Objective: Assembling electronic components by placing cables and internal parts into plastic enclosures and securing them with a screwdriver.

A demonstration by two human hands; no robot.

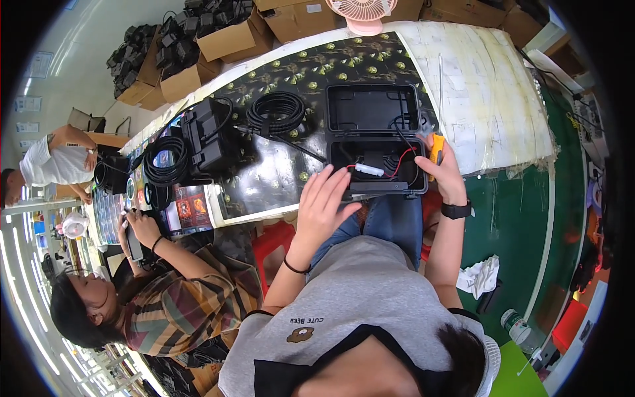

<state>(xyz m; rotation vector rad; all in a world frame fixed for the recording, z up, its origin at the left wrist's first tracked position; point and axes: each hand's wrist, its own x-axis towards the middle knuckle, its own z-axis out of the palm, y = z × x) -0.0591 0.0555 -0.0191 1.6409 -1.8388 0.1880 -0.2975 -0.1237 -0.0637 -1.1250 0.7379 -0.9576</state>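
An opened black plastic case [374, 193] stands at the table's front edge, its lid [374, 109] laid back away from me. Inside it lie a white connector piece [369, 170] and red and black wires [401, 161]. My right hand [444, 169] is wrapped round the orange handle of a screwdriver [436, 147] at the case's right side; its long shaft points away from me. At the case's left front corner is my left hand [323, 203], fingers apart and holding nothing. A black cable [294, 142] runs from the case to a coil [276, 113] on the left.
Further left are another black case [210, 137] and a cable coil [165, 161]. A seated person [178, 284] works beside me; another person [59, 159] stands beyond. A pink fan [364, 14] and cardboard boxes [228, 41] are at the far side.
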